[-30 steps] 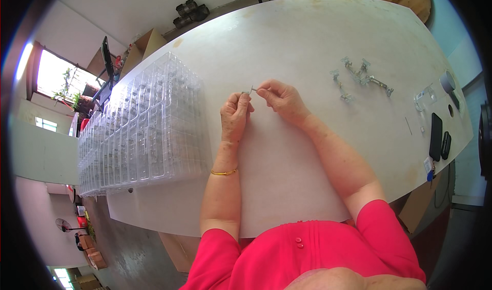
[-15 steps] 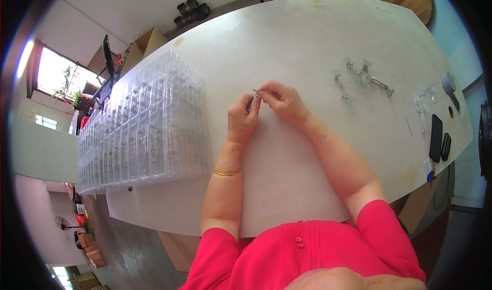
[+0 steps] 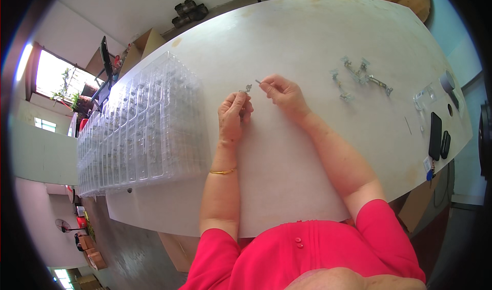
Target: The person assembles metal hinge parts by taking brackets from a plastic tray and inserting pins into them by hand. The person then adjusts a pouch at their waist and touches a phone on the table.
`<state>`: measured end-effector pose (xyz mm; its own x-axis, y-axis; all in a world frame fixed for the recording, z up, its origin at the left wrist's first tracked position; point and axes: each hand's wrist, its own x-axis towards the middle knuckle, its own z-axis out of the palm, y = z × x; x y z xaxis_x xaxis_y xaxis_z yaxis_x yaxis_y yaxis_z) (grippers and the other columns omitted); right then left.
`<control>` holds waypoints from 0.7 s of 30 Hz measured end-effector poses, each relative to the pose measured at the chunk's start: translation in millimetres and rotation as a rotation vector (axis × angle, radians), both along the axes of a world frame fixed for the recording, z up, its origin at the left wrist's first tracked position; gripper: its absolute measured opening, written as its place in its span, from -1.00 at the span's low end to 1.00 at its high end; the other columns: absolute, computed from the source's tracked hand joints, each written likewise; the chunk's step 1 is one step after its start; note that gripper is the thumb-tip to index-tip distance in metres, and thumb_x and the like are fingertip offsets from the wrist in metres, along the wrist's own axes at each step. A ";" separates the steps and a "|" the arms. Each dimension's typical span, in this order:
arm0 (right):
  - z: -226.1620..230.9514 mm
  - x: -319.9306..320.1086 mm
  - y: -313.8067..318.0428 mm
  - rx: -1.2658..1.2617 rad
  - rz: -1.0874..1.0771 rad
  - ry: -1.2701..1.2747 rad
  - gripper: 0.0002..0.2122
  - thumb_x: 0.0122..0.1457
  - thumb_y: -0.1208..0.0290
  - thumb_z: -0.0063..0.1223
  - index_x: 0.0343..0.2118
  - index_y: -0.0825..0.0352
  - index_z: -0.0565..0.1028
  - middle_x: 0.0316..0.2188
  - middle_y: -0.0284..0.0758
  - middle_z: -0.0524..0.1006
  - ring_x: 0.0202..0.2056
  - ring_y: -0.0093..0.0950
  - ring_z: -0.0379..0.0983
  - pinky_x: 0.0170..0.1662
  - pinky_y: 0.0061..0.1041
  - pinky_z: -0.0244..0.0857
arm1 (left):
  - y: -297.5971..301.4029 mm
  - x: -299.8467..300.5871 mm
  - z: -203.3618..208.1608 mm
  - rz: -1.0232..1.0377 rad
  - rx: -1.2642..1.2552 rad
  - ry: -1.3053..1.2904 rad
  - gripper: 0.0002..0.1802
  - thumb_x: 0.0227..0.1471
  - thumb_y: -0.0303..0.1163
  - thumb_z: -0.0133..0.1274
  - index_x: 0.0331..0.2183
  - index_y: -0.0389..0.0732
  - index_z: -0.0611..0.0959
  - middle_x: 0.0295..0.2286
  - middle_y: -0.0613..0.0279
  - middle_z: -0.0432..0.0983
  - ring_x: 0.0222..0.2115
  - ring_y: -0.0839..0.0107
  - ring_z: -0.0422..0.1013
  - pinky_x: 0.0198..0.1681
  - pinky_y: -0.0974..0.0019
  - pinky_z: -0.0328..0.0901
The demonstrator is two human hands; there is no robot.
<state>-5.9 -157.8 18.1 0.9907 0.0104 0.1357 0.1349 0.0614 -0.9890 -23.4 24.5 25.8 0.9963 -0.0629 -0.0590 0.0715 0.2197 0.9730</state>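
Pinched in my left hand (image 3: 234, 115) is a small metal part (image 3: 248, 88) with a pale clear end, its tip standing above the thumb and fingers. Across a short gap, my right hand (image 3: 287, 98) grips a thin short metal pin (image 3: 258, 81) between thumb and forefinger, pointing toward that part. Both hands are over the middle of the white table (image 3: 277, 187). Most of the left-hand part is hidden by the fingers. To the right lie several similar metal pieces with clear ends (image 3: 378, 82).
Stacked clear plastic trays (image 3: 148, 131) holding small parts fill the table's left side. On the right are a black phone (image 3: 435, 136), a small black case (image 3: 446, 144), a clear container (image 3: 424, 98), a thin rod (image 3: 408, 126) and a grey roll (image 3: 447, 81).
My hands have drawn apart. The left moved left and slightly down with the metal part, and the pin in my right hand is now separate from it.
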 end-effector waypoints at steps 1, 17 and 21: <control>-2.4 -0.5 0.9 -0.063 0.019 -0.056 -0.89 0.26 0.35 0.17 -0.32 0.27 0.57 -0.62 -0.55 0.41 -0.55 -0.72 0.23 -0.47 -0.62 0.17 | 0.2 0.2 -0.6 0.001 0.000 0.001 -0.71 0.29 -0.20 0.02 -0.38 -0.18 0.62 -0.60 0.34 0.50 -0.69 0.64 0.25 -0.62 0.55 0.10; 7.5 -6.9 -1.2 -0.169 0.119 0.016 -0.89 0.30 0.44 0.05 -0.20 0.32 0.56 -0.48 -0.44 0.53 -0.44 -0.66 0.43 -0.34 -0.62 0.36 | -1.9 -1.5 -5.2 0.014 0.267 -0.158 -0.79 0.27 -0.28 0.07 -0.38 -0.18 0.63 -0.60 0.40 0.48 -0.69 0.72 0.21 -0.63 0.58 0.08; 7.6 -8.0 -3.1 -0.033 0.170 0.065 -0.86 0.33 0.47 -0.05 -0.15 0.33 0.54 -0.40 -0.39 0.55 -0.41 -0.62 0.48 -0.29 -0.60 0.44 | -8.0 -3.0 -5.3 0.024 0.458 -0.220 -0.81 0.22 -0.31 0.14 -0.38 -0.22 0.64 -0.60 0.44 0.48 -0.64 0.72 0.25 -0.59 0.57 0.14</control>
